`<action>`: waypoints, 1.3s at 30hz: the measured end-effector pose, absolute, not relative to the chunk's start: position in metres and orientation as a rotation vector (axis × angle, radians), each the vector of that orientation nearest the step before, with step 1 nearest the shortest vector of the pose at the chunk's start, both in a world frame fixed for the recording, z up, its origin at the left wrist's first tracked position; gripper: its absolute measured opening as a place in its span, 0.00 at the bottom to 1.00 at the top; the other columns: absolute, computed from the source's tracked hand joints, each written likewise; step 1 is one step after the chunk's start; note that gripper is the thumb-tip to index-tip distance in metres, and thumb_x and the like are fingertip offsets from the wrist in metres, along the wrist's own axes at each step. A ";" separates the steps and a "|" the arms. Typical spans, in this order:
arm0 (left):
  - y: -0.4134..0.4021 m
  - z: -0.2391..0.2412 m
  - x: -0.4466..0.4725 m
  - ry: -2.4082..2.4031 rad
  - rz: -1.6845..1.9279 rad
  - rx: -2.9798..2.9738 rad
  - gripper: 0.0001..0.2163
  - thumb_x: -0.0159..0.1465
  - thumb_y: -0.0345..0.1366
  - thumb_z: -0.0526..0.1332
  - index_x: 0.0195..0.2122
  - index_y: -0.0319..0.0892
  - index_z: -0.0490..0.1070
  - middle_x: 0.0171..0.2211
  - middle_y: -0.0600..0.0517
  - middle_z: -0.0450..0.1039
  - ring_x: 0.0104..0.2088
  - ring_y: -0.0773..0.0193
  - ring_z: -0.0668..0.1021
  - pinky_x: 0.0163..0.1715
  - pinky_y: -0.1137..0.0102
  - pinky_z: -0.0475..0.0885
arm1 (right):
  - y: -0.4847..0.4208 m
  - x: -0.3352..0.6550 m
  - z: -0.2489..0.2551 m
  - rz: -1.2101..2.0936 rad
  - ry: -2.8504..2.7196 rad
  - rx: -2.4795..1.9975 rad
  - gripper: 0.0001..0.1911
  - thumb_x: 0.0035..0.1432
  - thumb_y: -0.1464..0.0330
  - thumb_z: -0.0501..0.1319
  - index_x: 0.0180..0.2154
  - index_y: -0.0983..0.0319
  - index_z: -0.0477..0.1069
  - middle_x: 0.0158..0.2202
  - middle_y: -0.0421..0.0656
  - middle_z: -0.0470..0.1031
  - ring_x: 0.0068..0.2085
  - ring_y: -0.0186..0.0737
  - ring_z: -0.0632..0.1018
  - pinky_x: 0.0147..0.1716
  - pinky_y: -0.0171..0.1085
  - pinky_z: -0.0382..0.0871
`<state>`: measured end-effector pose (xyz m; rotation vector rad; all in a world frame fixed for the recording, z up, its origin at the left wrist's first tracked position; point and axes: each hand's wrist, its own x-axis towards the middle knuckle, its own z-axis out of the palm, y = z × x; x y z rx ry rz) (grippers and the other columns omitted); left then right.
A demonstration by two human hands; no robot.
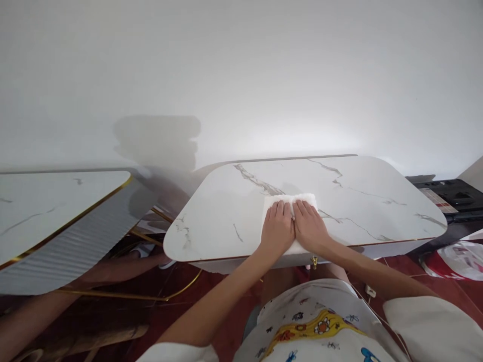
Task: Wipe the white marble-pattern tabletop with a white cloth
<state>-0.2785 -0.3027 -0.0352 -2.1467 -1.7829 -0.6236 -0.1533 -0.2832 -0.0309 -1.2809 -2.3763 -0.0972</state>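
Observation:
A folded white cloth (289,199) lies on a white marble-look table (370,201) near its front edge. My left hand (277,227) lies flat on the cloth with its fingers stretched out and together. My right hand (310,226) lies flat beside it, touching it, fingers also stretched out on the cloth. Both palms cover most of the cloth; only its far edge and a bit of its near corner show.
A second marble-look table with a gold rim (56,216) stands to the left. Another person's legs (113,269) stretch across the dark red floor below it. A black device (449,196) sits at the right, with a red and white bag (458,259) on the floor. A white wall is behind.

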 end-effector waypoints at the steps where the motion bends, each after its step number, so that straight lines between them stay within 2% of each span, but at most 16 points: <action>1: -0.311 -0.036 -0.278 -1.793 -0.613 -2.129 0.20 0.66 0.30 0.49 0.57 0.32 0.66 0.57 0.37 0.69 0.59 0.47 0.70 0.59 0.54 0.65 | -0.291 -0.153 -0.032 -0.090 -2.374 -1.267 0.25 0.64 0.74 0.48 0.60 0.74 0.66 0.62 0.58 0.68 0.63 0.56 0.68 0.61 0.53 0.62; 14: -0.336 -0.044 -0.219 -1.736 -0.696 -2.115 0.22 0.65 0.28 0.48 0.59 0.28 0.64 0.58 0.33 0.68 0.61 0.45 0.68 0.59 0.52 0.65 | -0.313 -0.090 -0.053 -0.137 -2.269 -1.158 0.26 0.67 0.70 0.45 0.62 0.69 0.65 0.62 0.56 0.68 0.65 0.53 0.66 0.60 0.55 0.65; 24: -0.312 -0.025 -0.215 -1.886 -0.505 -2.311 0.23 0.64 0.32 0.52 0.59 0.28 0.64 0.59 0.32 0.66 0.62 0.43 0.67 0.61 0.52 0.62 | -0.289 -0.088 -0.046 -0.131 -2.404 -1.222 0.26 0.66 0.72 0.46 0.61 0.73 0.65 0.63 0.58 0.67 0.65 0.53 0.66 0.62 0.52 0.64; 33: -0.246 -0.009 -0.223 -1.841 -0.474 -2.344 0.13 0.66 0.29 0.50 0.48 0.34 0.69 0.50 0.36 0.71 0.54 0.49 0.72 0.56 0.57 0.65 | -0.221 -0.099 -0.034 -0.074 -2.450 -1.330 0.25 0.67 0.72 0.44 0.60 0.75 0.64 0.63 0.58 0.66 0.64 0.54 0.66 0.61 0.50 0.62; 39: -0.177 -0.008 -0.239 -1.872 -0.550 -2.332 0.10 0.65 0.27 0.50 0.42 0.36 0.70 0.44 0.39 0.73 0.49 0.52 0.73 0.54 0.60 0.66 | -0.148 -0.114 -0.029 -0.023 -2.455 -1.254 0.22 0.66 0.73 0.44 0.54 0.69 0.69 0.56 0.57 0.72 0.59 0.53 0.70 0.58 0.50 0.64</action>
